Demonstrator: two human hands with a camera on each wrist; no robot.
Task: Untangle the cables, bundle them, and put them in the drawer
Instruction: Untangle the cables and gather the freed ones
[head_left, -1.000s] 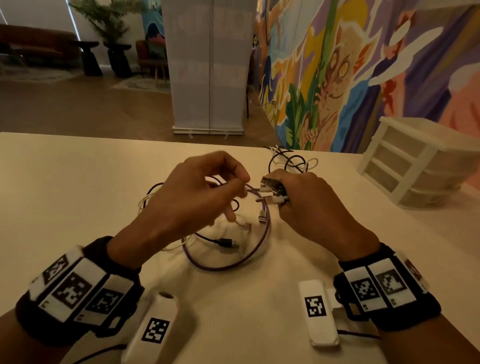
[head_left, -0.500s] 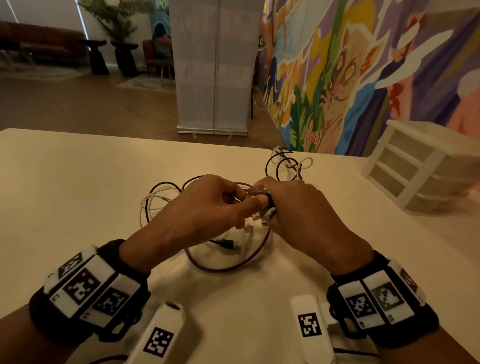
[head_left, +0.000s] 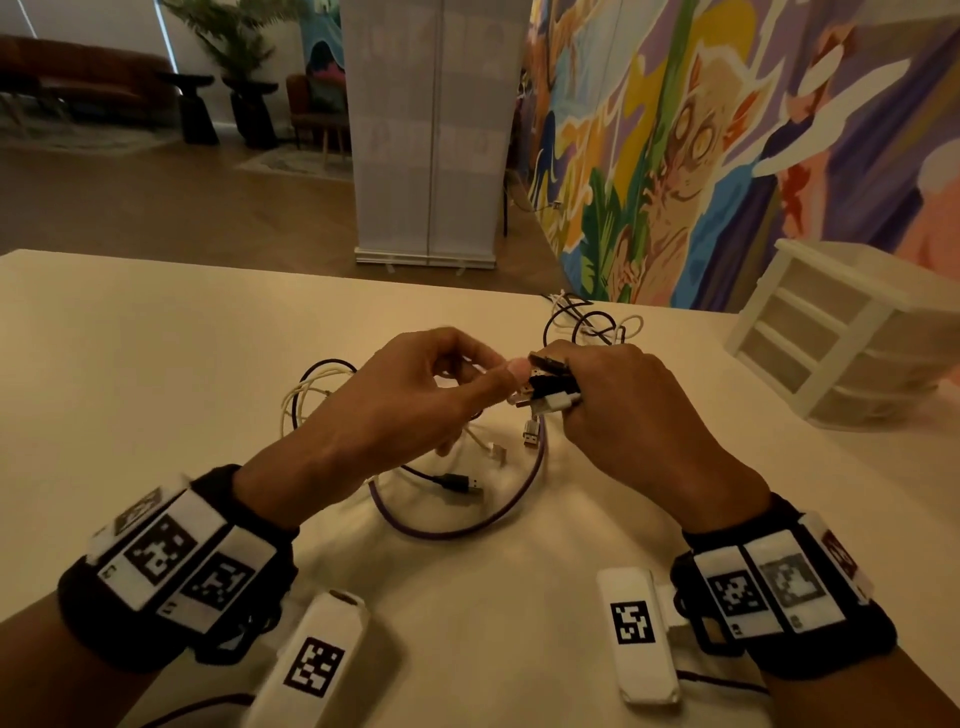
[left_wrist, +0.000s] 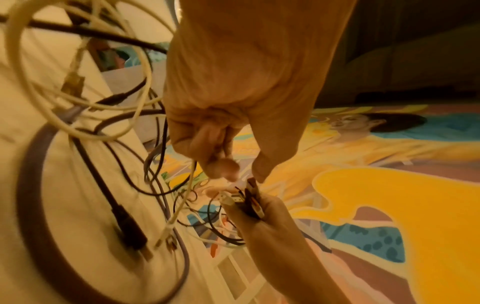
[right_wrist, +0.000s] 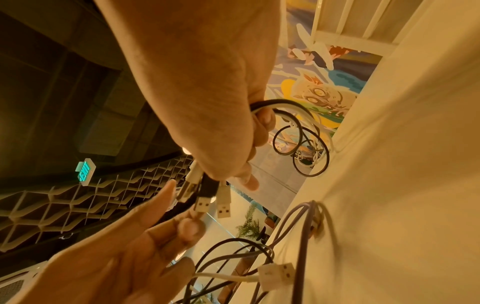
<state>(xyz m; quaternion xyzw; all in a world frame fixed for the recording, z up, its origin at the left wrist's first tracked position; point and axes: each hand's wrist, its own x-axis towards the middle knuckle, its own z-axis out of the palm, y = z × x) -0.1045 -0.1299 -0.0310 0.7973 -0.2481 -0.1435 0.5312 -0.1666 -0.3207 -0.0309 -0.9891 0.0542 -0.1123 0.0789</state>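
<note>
My right hand (head_left: 569, 395) grips a bunch of USB plugs (head_left: 550, 387), black and white, side by side; their cables run out behind the fist (right_wrist: 275, 102). My left hand (head_left: 493, 384) is close against them, its thumb touching the plug ends, its other fingers curled round a white cable (left_wrist: 182, 201) that hangs down to the table. Under both hands lies a loose tangle: a purple cable (head_left: 467, 530) in a wide loop, a black USB plug (head_left: 460, 483) and white loops (head_left: 306, 395). The white drawer unit (head_left: 852, 332) stands at the right.
A second small tangle of black and white cables (head_left: 587, 322) lies near the far edge of the cream table (head_left: 156, 364). Beyond that edge stand a painted wall and a white banner stand.
My hands drew apart a little after meeting half a second ago. The bunch of plugs in my right hand now shows more plainly, with my left thumb still against it.
</note>
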